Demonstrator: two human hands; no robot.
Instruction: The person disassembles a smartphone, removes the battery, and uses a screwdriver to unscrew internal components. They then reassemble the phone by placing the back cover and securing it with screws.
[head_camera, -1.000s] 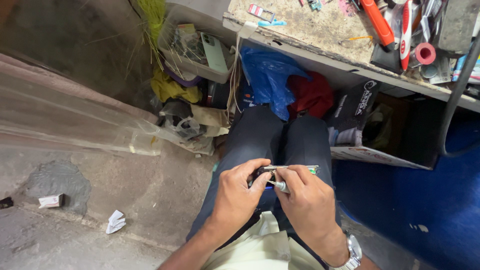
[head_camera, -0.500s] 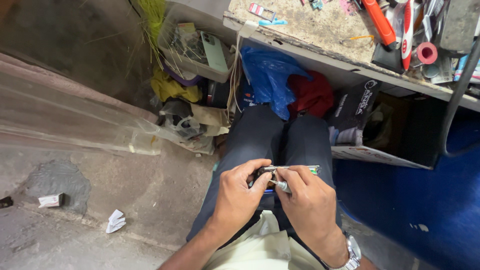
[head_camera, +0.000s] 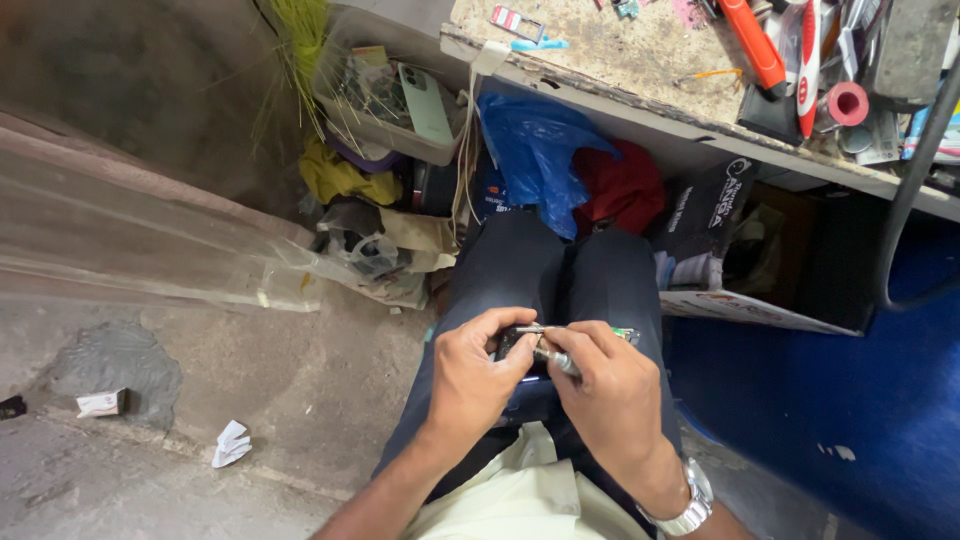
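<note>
Phone-sized dark gadget (head_camera: 520, 350) sits on the person's lap, just below the middle of the frame, pinched between both hands over the dark trousers (head_camera: 560, 270). Most of it is hidden by fingers, so I can't say exactly what it is, just small, flat and dark. Its long side seems to run left to right across the thighs.

Left hand (head_camera: 470, 375) wraps it from the left edge, fingers curled tight over the top, thumb on the near side. Right hand (head_camera: 610, 390) comes in from the right and is closed narrow around a thin metal tool (head_camera: 555, 358), which angles up and left so its tip lands on the gadget right beside the left thumb. A bit of green (head_camera: 625, 334) pokes out behind the right fingers. Both hands are touching the thing, but the right one does the fine work while the left just clamps. There's a silver watch (head_camera: 690, 500) on the right wrist.

Further out: concrete floor (head_camera: 150, 460) at lower left with paper scraps (head_camera: 230, 443), a blue plastic bag (head_camera: 535, 150) and red cloth (head_camera: 615, 185) past the knees, a plastic tub (head_camera: 390, 100) of junk upper middle. Upper right is a grubby worktop (head_camera: 620, 60) with an orange-handled tool (head_camera: 755, 45) and a reddish tape roll (head_camera: 847, 103).
</note>
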